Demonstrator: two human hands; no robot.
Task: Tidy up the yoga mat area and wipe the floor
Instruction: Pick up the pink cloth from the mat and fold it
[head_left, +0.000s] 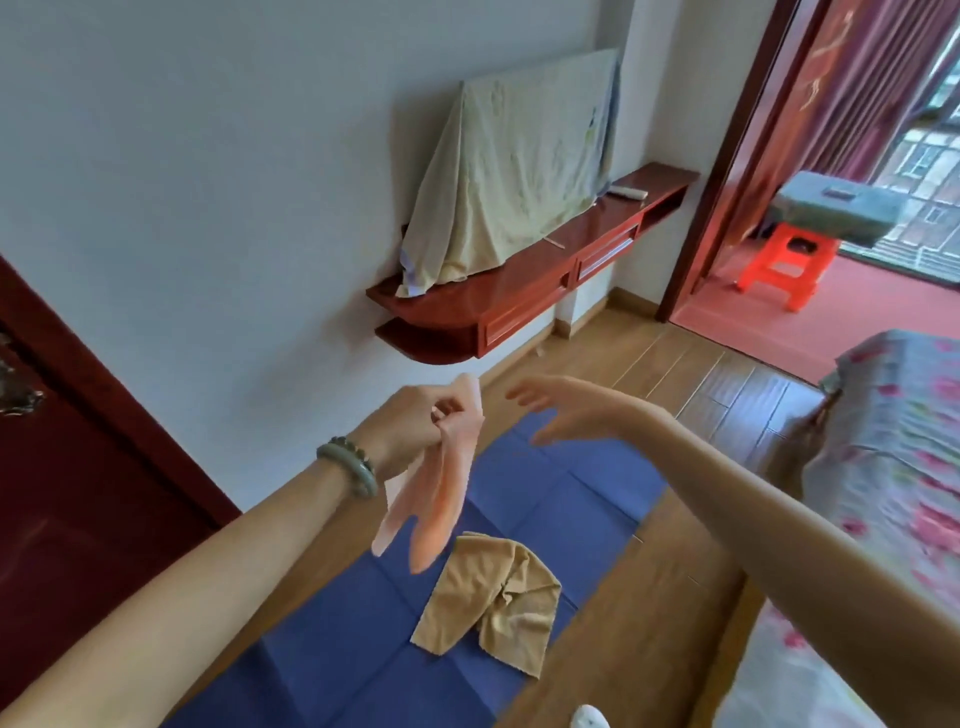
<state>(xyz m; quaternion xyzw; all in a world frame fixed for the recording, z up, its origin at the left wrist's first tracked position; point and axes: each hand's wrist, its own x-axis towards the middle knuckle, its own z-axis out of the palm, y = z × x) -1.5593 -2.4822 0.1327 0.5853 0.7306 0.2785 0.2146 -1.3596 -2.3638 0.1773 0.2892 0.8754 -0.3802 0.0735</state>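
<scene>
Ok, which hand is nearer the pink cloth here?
Left. The left hand pinches the pink cloth at its top end, and the rest hangs below. The right hand is open in the air to the cloth's right, not touching it.

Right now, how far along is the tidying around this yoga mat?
Nothing looks finished. The blue yoga mat lies unrolled on the wooden plank floor, a crumpled tan towel on it. In hand: the left hand pinches a limp peach-pink cloth; the right hand is open beside it. Left: towel, mat, wiping.
</scene>
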